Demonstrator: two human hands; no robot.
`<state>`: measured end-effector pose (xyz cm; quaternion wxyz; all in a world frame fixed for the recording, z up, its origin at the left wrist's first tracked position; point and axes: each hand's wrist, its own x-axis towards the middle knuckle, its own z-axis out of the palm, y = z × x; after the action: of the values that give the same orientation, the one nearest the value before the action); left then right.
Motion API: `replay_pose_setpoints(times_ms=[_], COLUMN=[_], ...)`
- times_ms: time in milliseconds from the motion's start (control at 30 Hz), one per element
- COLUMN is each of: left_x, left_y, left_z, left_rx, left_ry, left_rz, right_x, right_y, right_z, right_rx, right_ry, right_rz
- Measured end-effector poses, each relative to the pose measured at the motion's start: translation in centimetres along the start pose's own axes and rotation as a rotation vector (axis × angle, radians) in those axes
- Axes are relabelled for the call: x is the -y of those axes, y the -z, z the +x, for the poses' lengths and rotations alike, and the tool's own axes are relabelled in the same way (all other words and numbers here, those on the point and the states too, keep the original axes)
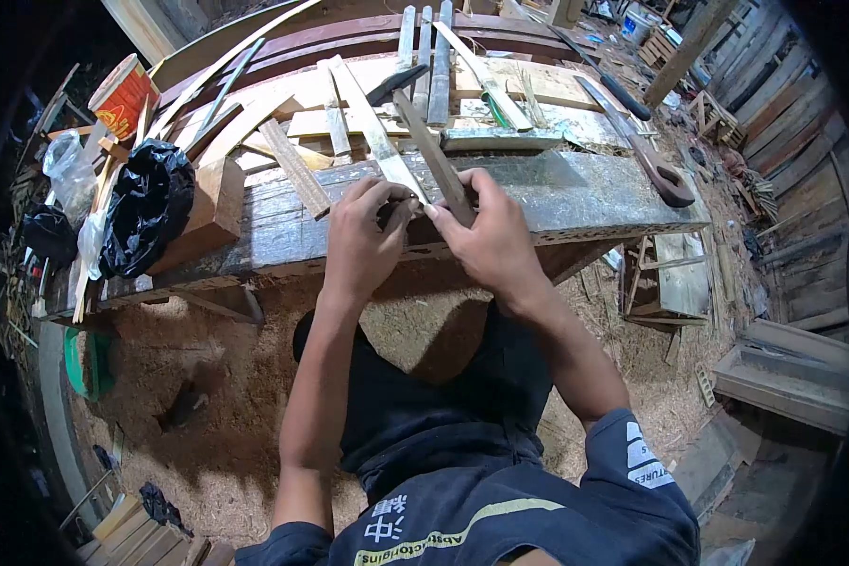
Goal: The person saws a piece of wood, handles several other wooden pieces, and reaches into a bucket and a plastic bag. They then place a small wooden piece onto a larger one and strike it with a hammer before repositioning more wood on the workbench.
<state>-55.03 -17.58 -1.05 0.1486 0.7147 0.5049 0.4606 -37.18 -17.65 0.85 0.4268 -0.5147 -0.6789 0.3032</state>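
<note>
My left hand (363,231) is closed at the bench's front edge, thumb and index finger pinched beside the near end of a pale wooden strip (373,127). What sits in that pinch is too small to make out. Close by, my right hand (489,231) has its fingers around the lower part of a hammer (434,156) with a brown wooden handle. The hammer's dark head points away from me, over the strips on the bench. My right thumb tip reaches the strip's end, near the left fingertips. Beside my left hand lies a short wooden piece (295,168).
The worn workbench (585,189) spans the front. A handsaw (646,151) lies at its right. To the left are a black plastic bag (151,208), a wooden block (215,212) and a red-yellow bucket (123,99). Grey slats (441,66) lie at the back.
</note>
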Motion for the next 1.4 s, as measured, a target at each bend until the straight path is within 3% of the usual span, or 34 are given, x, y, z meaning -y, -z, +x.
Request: replay_pose_setpoints(times_ms=[233, 300, 433, 533, 600, 767, 833, 933, 1000, 1067, 1200, 1400], left_x=[0.3, -0.3, -0.2, -0.4, 0.3, -0.3, -1.8, -0.3, 0.7, 1.8, 0.8, -0.4], left_y=[-0.7, -0.5, -0.2, -0.1, -0.5, -0.6, -0.5, -0.7, 0.2, 0.6, 1.0, 0.5], left_z=[-0.3, -0.1, -0.2, -0.2, -0.4, -0.7, -0.6, 0.2, 0.3, 0.0, -0.2, -0.3], left_rx=[-0.085, -0.017, -0.028, -0.027, -0.108, -0.081, -0.035, -0.187, -0.128, -0.026, 0.087, 0.057], left_ry=[-0.068, 0.080, 0.001, 0.093, -0.131, -0.170, 0.295, 0.212, 0.299, 0.156, 0.198, 0.150], left_rz=[0.048, -0.018, 0.043, -0.110, 0.078, 0.105, -0.330, -0.182, -0.364, -0.285, -0.179, -0.079], right_x=[-0.1, -0.4, -1.5, -1.1, -1.2, -2.4, -3.1, -3.0, -2.8, -2.7, -1.7, -2.1], right_y=[-0.8, -0.7, -1.2, -1.1, -1.0, -1.4, -1.8, -1.4, -0.9, -0.7, -0.3, -0.1], right_z=[0.7, 0.9, 1.6, 1.8, 1.8, 2.0, 2.5, 2.6, 2.7, 2.6, 2.3, 2.0], right_rx=[0.060, 0.052, 0.114, 0.160, 0.183, 0.143, 0.148, 0.208, 0.256, 0.265, 0.283, 0.238], right_ry=[-0.119, -0.134, -0.115, -0.113, -0.130, -0.165, -0.165, -0.186, -0.209, -0.274, -0.221, -0.167], right_rz=[0.055, 0.059, 0.094, 0.046, 0.019, 0.121, 0.149, 0.184, 0.184, 0.181, 0.033, 0.055])
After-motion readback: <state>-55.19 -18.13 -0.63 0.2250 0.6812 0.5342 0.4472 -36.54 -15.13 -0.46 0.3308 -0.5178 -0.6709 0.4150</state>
